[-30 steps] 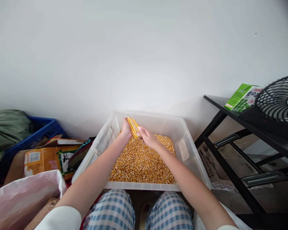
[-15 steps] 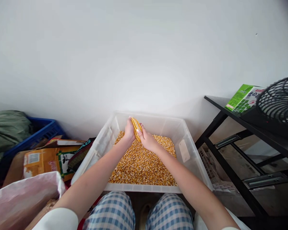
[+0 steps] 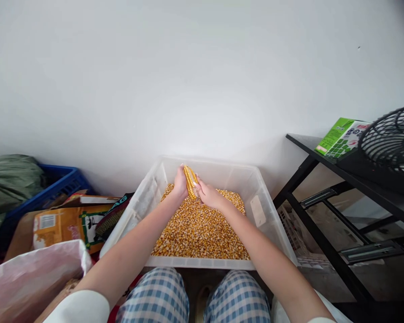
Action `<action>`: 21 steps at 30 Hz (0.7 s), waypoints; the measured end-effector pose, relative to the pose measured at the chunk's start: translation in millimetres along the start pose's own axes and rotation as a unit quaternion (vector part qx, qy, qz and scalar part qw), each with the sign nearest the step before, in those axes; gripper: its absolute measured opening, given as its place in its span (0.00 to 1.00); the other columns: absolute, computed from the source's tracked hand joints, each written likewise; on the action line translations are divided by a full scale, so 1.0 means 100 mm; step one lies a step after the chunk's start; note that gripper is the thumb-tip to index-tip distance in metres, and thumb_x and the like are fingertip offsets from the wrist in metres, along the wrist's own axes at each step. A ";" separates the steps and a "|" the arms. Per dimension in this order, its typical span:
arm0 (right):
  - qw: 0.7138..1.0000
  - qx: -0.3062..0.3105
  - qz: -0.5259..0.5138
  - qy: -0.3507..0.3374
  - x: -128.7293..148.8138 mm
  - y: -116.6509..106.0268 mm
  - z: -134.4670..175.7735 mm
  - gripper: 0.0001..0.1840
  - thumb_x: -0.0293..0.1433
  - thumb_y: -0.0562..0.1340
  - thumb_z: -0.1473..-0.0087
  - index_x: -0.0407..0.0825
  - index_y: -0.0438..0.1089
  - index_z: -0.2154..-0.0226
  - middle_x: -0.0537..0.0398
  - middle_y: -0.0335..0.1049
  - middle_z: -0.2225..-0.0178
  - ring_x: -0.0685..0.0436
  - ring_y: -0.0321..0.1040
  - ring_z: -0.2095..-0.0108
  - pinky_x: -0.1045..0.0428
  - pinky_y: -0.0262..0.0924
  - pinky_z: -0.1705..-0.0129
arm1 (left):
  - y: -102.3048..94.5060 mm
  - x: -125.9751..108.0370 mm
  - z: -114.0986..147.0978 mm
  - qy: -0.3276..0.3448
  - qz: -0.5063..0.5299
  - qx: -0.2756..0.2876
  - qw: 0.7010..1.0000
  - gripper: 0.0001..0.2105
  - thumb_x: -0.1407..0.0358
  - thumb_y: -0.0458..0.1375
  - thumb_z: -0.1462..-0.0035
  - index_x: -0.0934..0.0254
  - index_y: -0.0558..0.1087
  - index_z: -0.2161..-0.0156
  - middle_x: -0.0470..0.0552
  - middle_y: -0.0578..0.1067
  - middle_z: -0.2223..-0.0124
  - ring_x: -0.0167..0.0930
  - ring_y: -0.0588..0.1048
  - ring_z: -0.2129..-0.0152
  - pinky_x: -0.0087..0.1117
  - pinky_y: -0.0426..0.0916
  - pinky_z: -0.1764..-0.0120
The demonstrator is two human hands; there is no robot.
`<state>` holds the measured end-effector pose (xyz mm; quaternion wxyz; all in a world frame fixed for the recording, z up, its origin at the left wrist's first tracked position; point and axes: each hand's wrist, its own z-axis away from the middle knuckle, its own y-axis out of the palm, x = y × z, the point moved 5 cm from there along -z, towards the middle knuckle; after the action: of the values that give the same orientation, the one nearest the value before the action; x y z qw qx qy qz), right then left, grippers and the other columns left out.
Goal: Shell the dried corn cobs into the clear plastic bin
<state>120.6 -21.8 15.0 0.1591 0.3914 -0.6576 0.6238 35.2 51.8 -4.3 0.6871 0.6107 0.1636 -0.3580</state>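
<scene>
An ear of yellow corn (image 3: 190, 181) is held tilted above a bed of loose kernels (image 3: 202, 233) in a translucent plastic bin (image 3: 272, 215). My left hand (image 3: 181, 181) wraps around the cob's left side, its fingers mostly hidden behind it. On the other side, my right hand (image 3: 207, 194) grips the cob with its thumb pressed on the kernels. A pale strip without kernels shows along the right part of the cob.
Right of the bin stands a black table frame (image 3: 309, 175) bearing a green box (image 3: 338, 137) and a black fan (image 3: 390, 143). At left are a blue crate (image 3: 67, 179), an orange package (image 3: 59, 226) and an open white sack (image 3: 37, 269). A white wall rises behind.
The right thumb has moved down and right off the cob's upper face, and more bare cob shows there. The left hand has stayed nearly in place.
</scene>
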 end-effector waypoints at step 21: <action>0.862 -0.327 -0.382 0.065 -0.22 -0.04 -0.06 0.30 0.50 0.45 0.48 0.46 0.64 0.56 0.49 0.65 0.53 0.47 0.60 0.51 0.50 0.53 0.49 | 0.44 0.02 0.42 0.249 -0.341 0.035 0.906 0.15 0.55 0.52 0.48 0.66 0.69 0.75 0.48 0.67 0.74 0.30 0.66 0.71 0.28 0.59 0.63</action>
<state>136.0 -8.7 3.5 0.5459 0.4961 -0.6112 0.2870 57.8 10.6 34.9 0.4381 0.6104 0.5155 -0.4119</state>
